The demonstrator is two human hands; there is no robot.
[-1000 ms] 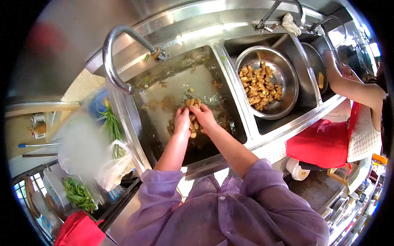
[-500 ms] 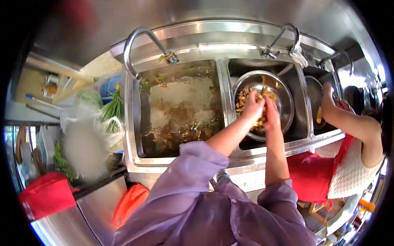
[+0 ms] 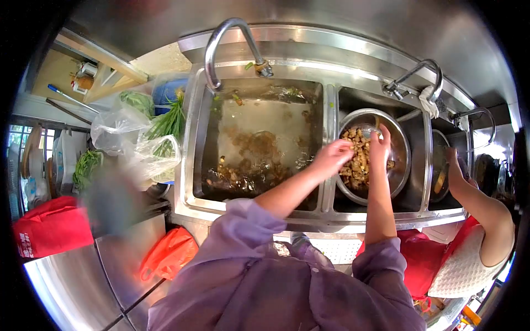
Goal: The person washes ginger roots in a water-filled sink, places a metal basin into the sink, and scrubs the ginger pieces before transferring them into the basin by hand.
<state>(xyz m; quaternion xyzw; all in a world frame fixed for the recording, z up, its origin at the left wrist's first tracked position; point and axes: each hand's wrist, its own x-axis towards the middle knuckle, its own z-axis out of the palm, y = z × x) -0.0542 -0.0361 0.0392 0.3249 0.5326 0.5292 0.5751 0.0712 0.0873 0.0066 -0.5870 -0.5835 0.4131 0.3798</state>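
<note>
A round metal bowl [image 3: 402, 175] stands in the middle sink basin, holding a heap of small brown pieces [image 3: 358, 168] that look like cut mushrooms. My left hand [image 3: 334, 155] is over the bowl's left rim, its fingers loosely bent and slightly apart. Above the heap's right side is my right hand [image 3: 380, 144], with thumb and fingers parted and nothing clear between them. To the left, the large basin [image 3: 201, 138] holds murky water with more brown pieces [image 3: 237, 176] near its front. The undersides of both hands are hidden.
Curved taps [image 3: 234, 25] rise behind the basins. Plastic bags [image 3: 130, 138] and green stalks [image 3: 165, 124] lie at the left. Close on my right, a co-worker's arm [image 3: 475, 196] reaches into the far right basin. A red bag [image 3: 171, 254] is below left.
My hands were together over the heap; now they are apart, the left one drawn toward the bowl's left rim. The view has shifted, moving the sinks rightward in the picture.
</note>
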